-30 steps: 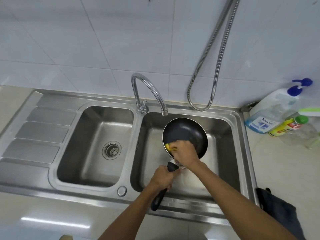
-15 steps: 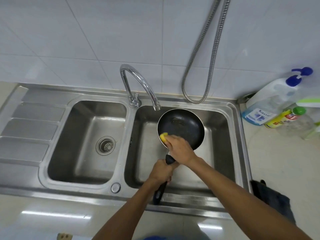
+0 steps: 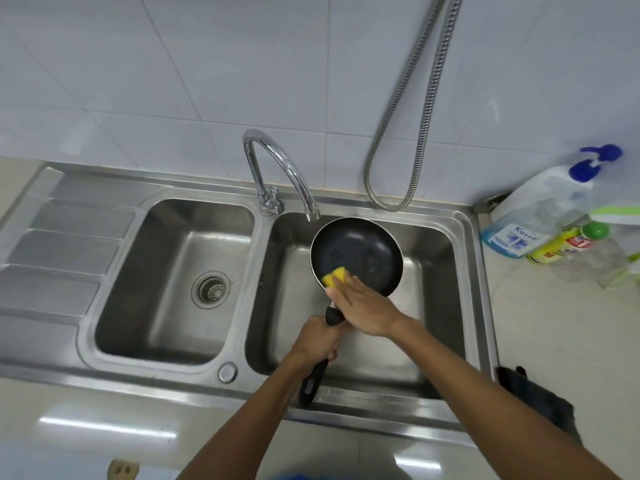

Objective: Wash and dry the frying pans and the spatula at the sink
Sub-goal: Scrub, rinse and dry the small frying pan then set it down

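Frying pan (image 3: pixel 360 251) held tilted over right sink basin (image 3: pixel 436 306), under tap. Left hand (image 3: pixel 317 341) clenched on black handle (image 3: pixel 313 379); right hand (image 3: pixel 363 306) presses yellow sponge (image 3: pixel 334 276) inside. Rigid, probably light, likely slippery wet; handle is the grip.

We saw a chrome tap (image 3: pixel 277 168) arching toward the right basin and a looped metal hose (image 3: pixel 408 133) hanging against the white tiled wall (image 3: pixel 207 64). The left basin held a round drain (image 3: pixel 211 289). Three bottles (image 3: pixel 540 216) stood clustered on the counter at right, and a dark cloth (image 3: pixel 540 400) lay nearer us.
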Demonstrator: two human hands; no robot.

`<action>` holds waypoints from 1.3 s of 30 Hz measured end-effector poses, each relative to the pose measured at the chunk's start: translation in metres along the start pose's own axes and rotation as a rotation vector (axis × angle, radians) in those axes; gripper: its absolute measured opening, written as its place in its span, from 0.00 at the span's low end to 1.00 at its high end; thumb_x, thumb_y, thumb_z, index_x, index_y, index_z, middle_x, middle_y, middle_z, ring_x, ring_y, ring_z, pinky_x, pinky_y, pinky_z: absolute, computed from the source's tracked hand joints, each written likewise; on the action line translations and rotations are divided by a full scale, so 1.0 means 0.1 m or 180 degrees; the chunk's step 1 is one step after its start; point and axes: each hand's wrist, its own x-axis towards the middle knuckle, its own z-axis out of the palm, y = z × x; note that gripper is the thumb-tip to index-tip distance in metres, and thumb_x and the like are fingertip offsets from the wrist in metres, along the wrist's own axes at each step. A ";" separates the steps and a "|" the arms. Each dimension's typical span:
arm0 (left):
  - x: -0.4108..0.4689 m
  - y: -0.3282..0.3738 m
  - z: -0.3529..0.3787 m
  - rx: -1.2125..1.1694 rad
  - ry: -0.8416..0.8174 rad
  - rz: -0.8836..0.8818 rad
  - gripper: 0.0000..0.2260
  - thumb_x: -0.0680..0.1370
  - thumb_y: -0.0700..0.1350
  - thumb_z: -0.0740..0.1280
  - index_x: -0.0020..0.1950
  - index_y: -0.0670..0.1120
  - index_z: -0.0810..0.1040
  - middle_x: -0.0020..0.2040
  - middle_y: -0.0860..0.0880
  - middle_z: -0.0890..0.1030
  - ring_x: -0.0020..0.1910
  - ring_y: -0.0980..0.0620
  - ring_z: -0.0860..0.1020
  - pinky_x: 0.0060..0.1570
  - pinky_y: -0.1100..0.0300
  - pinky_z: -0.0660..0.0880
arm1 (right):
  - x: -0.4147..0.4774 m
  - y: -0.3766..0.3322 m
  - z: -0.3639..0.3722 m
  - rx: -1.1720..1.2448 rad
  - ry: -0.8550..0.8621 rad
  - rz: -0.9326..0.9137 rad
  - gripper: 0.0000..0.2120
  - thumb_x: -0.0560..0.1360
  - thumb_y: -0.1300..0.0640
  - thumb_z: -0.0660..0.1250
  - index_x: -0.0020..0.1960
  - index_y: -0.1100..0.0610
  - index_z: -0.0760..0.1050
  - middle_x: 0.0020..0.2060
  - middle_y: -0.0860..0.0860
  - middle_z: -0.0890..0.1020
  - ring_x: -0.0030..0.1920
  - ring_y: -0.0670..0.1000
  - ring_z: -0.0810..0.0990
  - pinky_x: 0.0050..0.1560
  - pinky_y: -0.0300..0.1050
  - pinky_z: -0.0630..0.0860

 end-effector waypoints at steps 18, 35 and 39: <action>-0.09 0.02 -0.05 0.0157 0.0067 0.0184 0.17 0.77 0.54 0.73 0.35 0.46 0.73 0.25 0.49 0.71 0.21 0.52 0.68 0.27 0.60 0.68 | 0.22 -0.21 -0.18 -0.0287 0.0425 -0.0817 0.25 0.87 0.49 0.48 0.82 0.53 0.53 0.82 0.49 0.55 0.81 0.52 0.54 0.78 0.47 0.52; -0.12 0.02 0.00 0.0145 -0.0167 0.0038 0.17 0.78 0.54 0.73 0.39 0.45 0.73 0.25 0.51 0.70 0.22 0.53 0.67 0.25 0.61 0.68 | 0.27 -0.24 -0.11 -0.0459 0.0245 -0.0405 0.21 0.85 0.59 0.51 0.76 0.61 0.62 0.77 0.59 0.65 0.76 0.63 0.63 0.70 0.54 0.63; -0.18 0.09 0.08 0.0143 -0.0162 0.0062 0.18 0.78 0.55 0.73 0.36 0.47 0.70 0.23 0.53 0.68 0.22 0.54 0.66 0.25 0.61 0.69 | 0.58 -0.04 -0.29 -0.0897 0.0673 -0.0130 0.32 0.79 0.63 0.59 0.81 0.57 0.54 0.81 0.55 0.55 0.80 0.62 0.54 0.76 0.57 0.60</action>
